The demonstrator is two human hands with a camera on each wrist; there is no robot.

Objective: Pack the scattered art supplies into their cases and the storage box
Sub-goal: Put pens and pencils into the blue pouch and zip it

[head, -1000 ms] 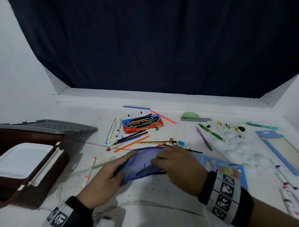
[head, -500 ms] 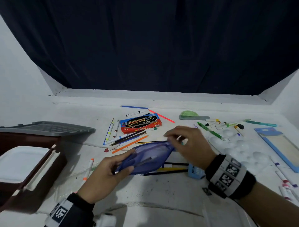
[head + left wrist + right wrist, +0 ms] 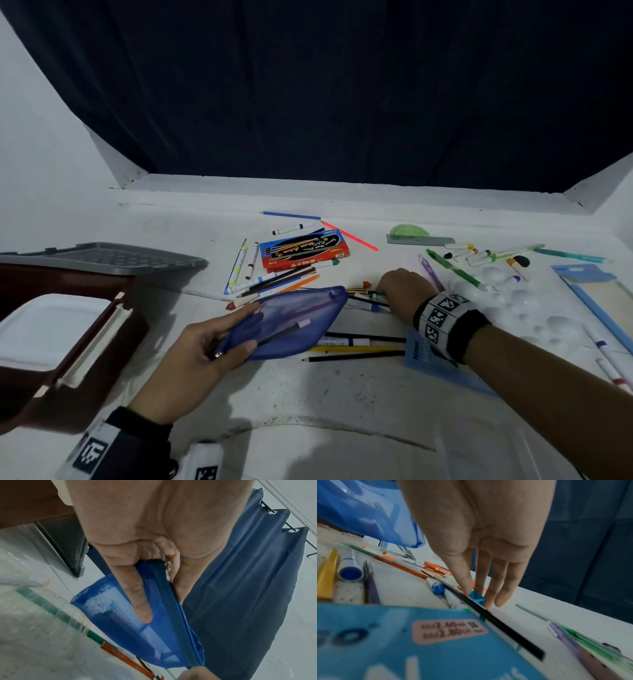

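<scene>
My left hand (image 3: 239,329) holds a see-through blue zip pouch (image 3: 301,318) lifted off the white table, thumb on top and fingers under its near end. Pens lie inside it. In the left wrist view the thumb and fingers (image 3: 144,601) pinch the pouch (image 3: 154,635) beside its zip pull. My right hand (image 3: 383,291) reaches down among loose pencils just right of the pouch. The right wrist view has its thumb and fingertips (image 3: 465,588) pinching a small blue block (image 3: 476,597) next to a black pencil (image 3: 505,626).
A brown storage box (image 3: 113,342) holding a white tray stands at the left, its grey lid (image 3: 102,257) behind. A red pencil box (image 3: 305,251), loose markers and pencils (image 3: 356,349), a blue packet (image 3: 424,366), a white palette (image 3: 513,301) and a ruler case (image 3: 589,298) lie around.
My right hand left the pouch and moved right and away to the small blue block. The left hand lifted the pouch and uncovered pencils under it.
</scene>
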